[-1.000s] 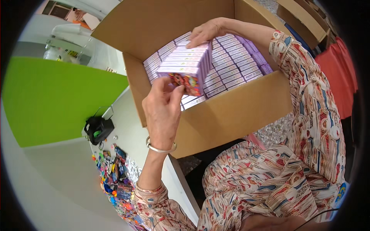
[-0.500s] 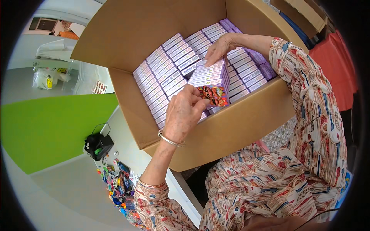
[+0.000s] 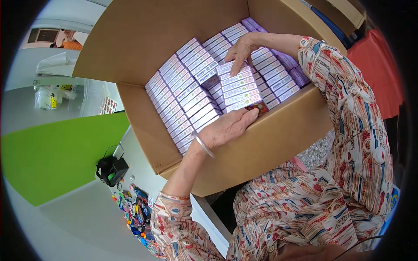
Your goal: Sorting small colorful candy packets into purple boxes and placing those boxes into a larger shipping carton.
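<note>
Flat rectangular boxes, smooth brown cardboard carton

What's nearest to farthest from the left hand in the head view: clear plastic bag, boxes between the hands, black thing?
1. Boxes between the hands: at the left hand's fingertips.
2. Black thing: leftward, on the table.
3. Clear plastic bag: upper left.
</note>
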The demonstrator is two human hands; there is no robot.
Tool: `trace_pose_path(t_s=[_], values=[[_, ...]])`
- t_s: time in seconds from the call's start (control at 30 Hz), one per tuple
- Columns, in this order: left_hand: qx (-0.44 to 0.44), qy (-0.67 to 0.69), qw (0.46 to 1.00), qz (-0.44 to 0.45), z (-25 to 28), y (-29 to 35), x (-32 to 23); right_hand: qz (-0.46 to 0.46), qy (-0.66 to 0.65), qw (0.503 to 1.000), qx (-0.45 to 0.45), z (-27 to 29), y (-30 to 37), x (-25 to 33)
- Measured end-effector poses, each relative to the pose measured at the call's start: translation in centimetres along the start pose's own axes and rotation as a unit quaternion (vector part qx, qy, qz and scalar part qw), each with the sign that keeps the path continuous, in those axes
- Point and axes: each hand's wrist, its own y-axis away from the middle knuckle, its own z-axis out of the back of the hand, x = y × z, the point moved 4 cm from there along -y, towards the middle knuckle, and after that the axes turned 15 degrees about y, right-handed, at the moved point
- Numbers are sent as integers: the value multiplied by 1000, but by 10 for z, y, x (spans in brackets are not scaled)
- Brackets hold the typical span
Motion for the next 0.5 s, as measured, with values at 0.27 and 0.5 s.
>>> trace_pose_path(t_s=[0.27, 0.5], values=[[198, 121, 971, 56, -6, -38, 57, 27, 44, 998, -33, 2, -20, 6], [216, 65, 954, 196, -7, -36, 43, 26, 149, 980, -131, -2, -33, -6]])
